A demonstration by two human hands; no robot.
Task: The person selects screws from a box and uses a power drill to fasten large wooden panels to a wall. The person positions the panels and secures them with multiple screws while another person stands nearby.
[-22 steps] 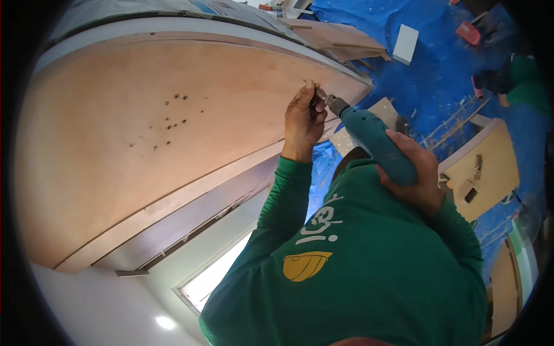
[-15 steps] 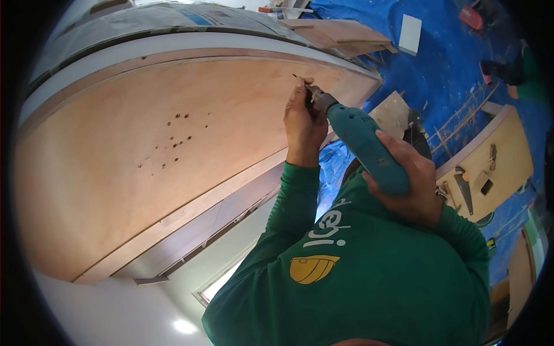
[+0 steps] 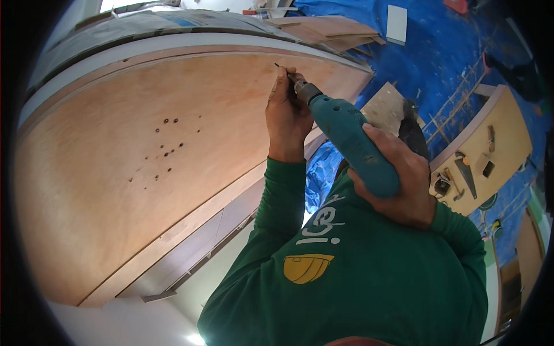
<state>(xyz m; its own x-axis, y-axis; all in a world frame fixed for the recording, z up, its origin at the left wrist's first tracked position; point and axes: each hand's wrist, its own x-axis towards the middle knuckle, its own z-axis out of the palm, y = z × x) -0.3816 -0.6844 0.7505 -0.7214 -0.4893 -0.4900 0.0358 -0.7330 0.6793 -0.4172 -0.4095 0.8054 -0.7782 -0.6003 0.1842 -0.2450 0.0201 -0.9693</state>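
Observation:
My right hand (image 3: 398, 173) wraps round the body of a teal power drill (image 3: 358, 135), which points up and to the left. My left hand (image 3: 287, 118) is closed at the drill's front end, fingers pinching round the bit just ahead of the metal chuck (image 3: 306, 92). A thin dark tip (image 3: 277, 65) sticks out past the fingertips; whether it is the bit or a screw I cannot tell. Behind it spreads a large wooden panel (image 3: 213, 86) with a raised edge. Several small dark holes or screw heads dot its middle left. The tip looks close to the panel; contact is unclear.
Blue sheeting (image 3: 427, 75) covers the floor on the right. A wooden board (image 3: 505, 144) there carries a handsaw (image 3: 465, 173), a hammer (image 3: 455, 183) and small items. Wood sheets (image 3: 329, 29) and a white block (image 3: 396, 24) lie at the far side. Someone's dark-clad leg (image 3: 513, 75) shows far right.
Both hands and the drill sit slightly farther left and higher in the picture. The whole view has shifted a little too. The grip on the drill is unchanged.

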